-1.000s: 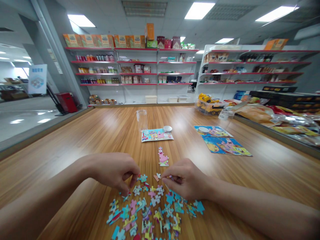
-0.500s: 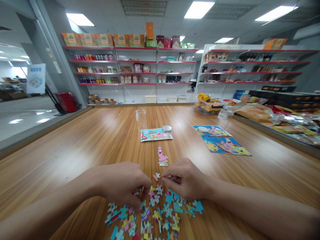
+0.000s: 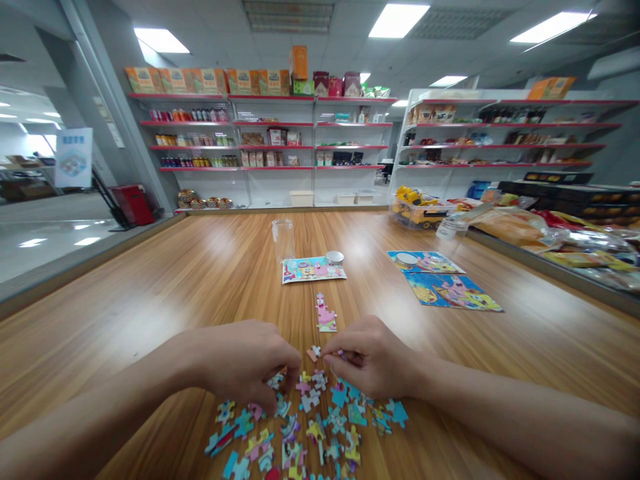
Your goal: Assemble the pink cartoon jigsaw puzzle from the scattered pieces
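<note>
The loose colourful cardboard puzzle pieces (image 3: pixel 310 427) lay scattered on the brown wooden table (image 3: pixel 150 293), close to the person. The left hand (image 3: pixel 245 363) was curled over them, fingertips pressing on pieces. The right hand (image 3: pixel 373 363) pinched a small piece. A joined pink puzzle fragment (image 3: pixel 326 313) lay just beyond.

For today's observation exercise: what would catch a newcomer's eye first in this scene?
Two bare hands, left hand and right hand, meet over a bright heap of loose puzzle pieces at the near edge of the wooden table. Just beyond lies a small joined pink section, then a picture card beside a clear jar.
</note>
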Available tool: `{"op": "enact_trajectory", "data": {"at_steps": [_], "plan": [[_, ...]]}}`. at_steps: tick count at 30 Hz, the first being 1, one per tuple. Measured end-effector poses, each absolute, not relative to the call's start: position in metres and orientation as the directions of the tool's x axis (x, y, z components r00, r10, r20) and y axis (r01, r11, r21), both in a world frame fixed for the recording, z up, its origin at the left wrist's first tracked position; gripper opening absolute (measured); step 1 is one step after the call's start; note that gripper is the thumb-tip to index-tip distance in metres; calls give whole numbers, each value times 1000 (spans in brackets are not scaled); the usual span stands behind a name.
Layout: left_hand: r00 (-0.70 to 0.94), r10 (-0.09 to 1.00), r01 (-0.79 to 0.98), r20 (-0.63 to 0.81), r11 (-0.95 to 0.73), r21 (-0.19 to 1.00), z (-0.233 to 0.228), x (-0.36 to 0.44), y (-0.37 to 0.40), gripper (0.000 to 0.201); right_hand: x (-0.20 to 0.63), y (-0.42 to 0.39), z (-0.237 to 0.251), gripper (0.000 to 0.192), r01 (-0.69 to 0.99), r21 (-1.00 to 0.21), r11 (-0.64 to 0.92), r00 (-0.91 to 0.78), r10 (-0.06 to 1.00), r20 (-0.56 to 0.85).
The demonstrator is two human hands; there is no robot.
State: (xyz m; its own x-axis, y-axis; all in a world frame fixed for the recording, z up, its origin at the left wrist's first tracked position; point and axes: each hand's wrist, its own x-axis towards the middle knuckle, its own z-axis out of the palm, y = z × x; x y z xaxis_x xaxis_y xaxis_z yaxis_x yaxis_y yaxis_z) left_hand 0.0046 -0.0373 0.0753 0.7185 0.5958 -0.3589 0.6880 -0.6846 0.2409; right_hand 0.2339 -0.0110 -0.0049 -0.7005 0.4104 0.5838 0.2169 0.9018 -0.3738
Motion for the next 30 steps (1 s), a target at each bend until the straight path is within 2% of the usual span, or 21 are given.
{"op": "enact_trajectory", "data": {"at_steps": [5, 7, 11, 13, 19, 25, 30], "plan": [[800, 515, 598, -309, -725, 342, 73, 2, -36, 33, 234, -11, -5, 21, 202, -373, 906, -708, 398, 583], [791, 533, 610, -300, -726, 318, 74, 1, -37, 34, 234, -11, -5, 20, 199, -368, 908, -706, 393, 589], [719, 609, 689, -336, -687, 229, 75, 2, -37, 25, 234, -10, -5, 19, 199, -371, 907, -709, 395, 584], [703, 611, 703, -364, -677, 219, 74, 4, -37, 23, 234, -10, -5, 21, 205, -374, 904, -711, 401, 578], [744, 547, 656, -384, -706, 266, 74, 4, -37, 21, 234, -10, -4, 23, 184, -363, 914, -705, 380, 599], [842, 455, 535, -289, -772, 344, 74, 9, -45, 28, 233, -9, -5, 18, 190, -363, 912, -683, 388, 619], [889, 389, 457, -241, -790, 409, 71, 15, -50, 25, 233, -8, -6, 20, 189, -366, 911, -692, 389, 609]]}}
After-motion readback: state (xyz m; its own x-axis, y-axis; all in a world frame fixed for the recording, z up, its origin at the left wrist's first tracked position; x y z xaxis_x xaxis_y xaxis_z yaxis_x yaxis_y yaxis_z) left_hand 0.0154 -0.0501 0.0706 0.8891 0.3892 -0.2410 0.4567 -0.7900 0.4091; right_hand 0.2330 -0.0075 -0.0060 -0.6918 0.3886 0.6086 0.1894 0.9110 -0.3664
